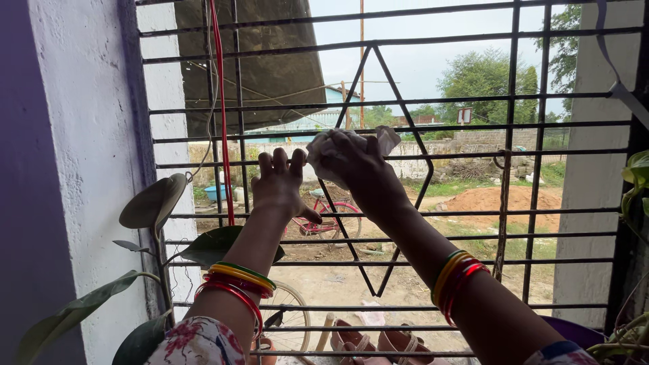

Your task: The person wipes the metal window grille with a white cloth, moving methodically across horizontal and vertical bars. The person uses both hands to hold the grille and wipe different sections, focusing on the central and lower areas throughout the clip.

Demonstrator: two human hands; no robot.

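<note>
At the far left we saw the white wall (88,169), and beside it the plant (155,203) with its broad leaves leaning toward the grille (514,135). A red cord (222,122) hung down just inside the bars. Next came our left hand (280,184), its fingers (277,161) hooked over a horizontal bar and clenched on it, the thumb jutting out to the right below; red, yellow and green bangles (236,284) circled that wrist. Just to the right, our right hand (355,165) was pressed against the grille where the diagonal bars cross the horizontal ones, grasping a white cloth (387,138). The cloth was bunched under the curled fingers, between them and the bars, with one corner poking out past the fingertips at the upper right and a fold showing at the left by the thumb side. The two hands were near each other without touching. Through the bars we saw a pink bicycle (324,220) outside, a mound of earth (490,199) farther right, and sandals (368,341) below.
</note>
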